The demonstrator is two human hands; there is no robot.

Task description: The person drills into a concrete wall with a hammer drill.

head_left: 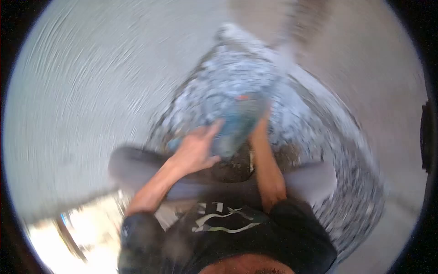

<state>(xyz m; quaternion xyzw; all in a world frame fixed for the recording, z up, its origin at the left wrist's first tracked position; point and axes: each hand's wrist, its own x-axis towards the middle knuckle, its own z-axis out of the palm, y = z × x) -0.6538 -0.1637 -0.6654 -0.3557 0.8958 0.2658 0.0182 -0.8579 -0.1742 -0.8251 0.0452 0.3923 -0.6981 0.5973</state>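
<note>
A teal power tool point(239, 121), smeared by motion, is held in front of my body; its exact kind cannot be made out. A small orange-red mark shows near its far end. My left hand point(194, 148) is at the tool's left side, thumb and a finger against the body; a bit of teal point(173, 144) sticks out beyond its knuckles. Along the right side reaches my right hand point(261, 122), closed on the tool, its fingers mostly hidden behind it. Below the tool lies grey broken rubble point(237, 68).
Smooth grey plaster point(91, 82) fills the left side. Another pale surface point(365, 59) rises on the right, with a rough whitish edge point(328, 86) along the rubble. My bent legs point(137, 166) spread either side. Bright light falls at lower left point(98, 228).
</note>
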